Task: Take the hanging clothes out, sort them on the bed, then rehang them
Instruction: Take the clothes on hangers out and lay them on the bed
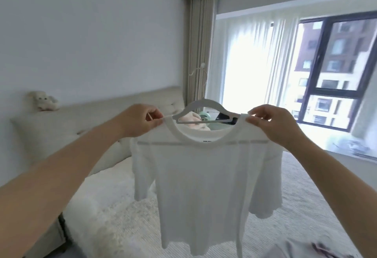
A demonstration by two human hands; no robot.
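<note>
Head view. I observe the left hand (140,120) pinching the left shoulder seam of a white T-shirt (206,186), thumb and fingers pressed together on the fabric just beside the collar. The right hand (271,125) pinches the opposite shoulder seam in the same manner, fingers curled over the cloth. Between the two grips the neckline sags in an open curve, and a white hanger (204,110) stands in that opening, its shoulders reaching toward each pinch and its gold hook rising above them. I cannot tell whether either hand also touches the hanger. Below the grips the shirt hangs freely, both short sleeves drooping outward, its hem suspended above the bed (114,206). The bed's pale textured cover spreads beneath both forearms. Beyond the left grip I note a padded headboard (98,115) with a white plush toy (43,100) seated on its top edge. Beyond the right grip stand sheer curtains (251,62) and a dark-framed window (334,70). A beige drape (199,43) hangs behind the hook.
</note>
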